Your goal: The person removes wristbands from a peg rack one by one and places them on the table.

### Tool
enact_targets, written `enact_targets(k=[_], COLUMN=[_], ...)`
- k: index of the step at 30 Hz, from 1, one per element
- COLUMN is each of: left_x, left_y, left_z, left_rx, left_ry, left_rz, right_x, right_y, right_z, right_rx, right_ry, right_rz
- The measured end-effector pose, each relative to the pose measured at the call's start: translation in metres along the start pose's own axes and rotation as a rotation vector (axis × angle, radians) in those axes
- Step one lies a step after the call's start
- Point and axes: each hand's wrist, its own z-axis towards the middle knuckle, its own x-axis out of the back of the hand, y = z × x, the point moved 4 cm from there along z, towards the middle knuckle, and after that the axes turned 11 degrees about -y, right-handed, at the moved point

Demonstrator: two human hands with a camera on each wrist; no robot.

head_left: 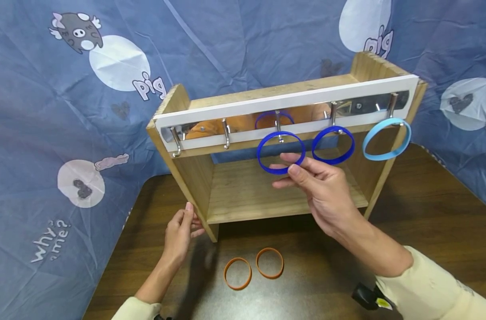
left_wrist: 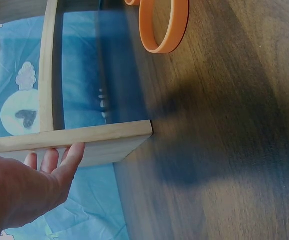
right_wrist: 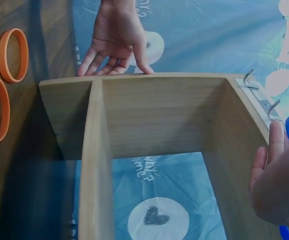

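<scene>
My right hand [head_left: 327,191] pinches a dark blue wristband [head_left: 259,153] between thumb and fingers, in front of the middle hook [head_left: 278,120] of a rack. A second dark blue wristband [head_left: 331,161] hangs from the hook to its right. On the far right hook hangs a light blue wristband [head_left: 383,157]. The two leftmost hooks carry nothing. My left hand [head_left: 180,231] touches the left side panel of the wooden shelf [head_left: 243,191] low down. In the left wrist view its fingertips [left_wrist: 76,150] rest against the panel's edge, fingers extended.
The hooks sit on a white-edged strip [head_left: 243,108] across the shelf's upper front. Two orange wristbands [head_left: 237,288] lie on the dark wooden table [head_left: 130,266] before the shelf. Blue patterned cloth [head_left: 226,44] hangs behind. A black object [head_left: 364,297] is by the right sleeve.
</scene>
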Motion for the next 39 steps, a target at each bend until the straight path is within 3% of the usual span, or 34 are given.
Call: enact_targets(k=[20, 39], left_x=[0.0, 0.0], left_y=[0.001, 0.0], left_z=[0.0, 0.0], left_rx=[-0.003, 0.001], left_ry=[-0.001, 0.003], left_rz=[0.011, -0.004], right_x=[0.006, 0.023], right_y=[-0.006, 0.026], right_z=[-0.026, -0.057], right_rx=[-0.071, -0.287], right_ry=[-0.123, -0.137], right_rz=[-0.096, -0.244])
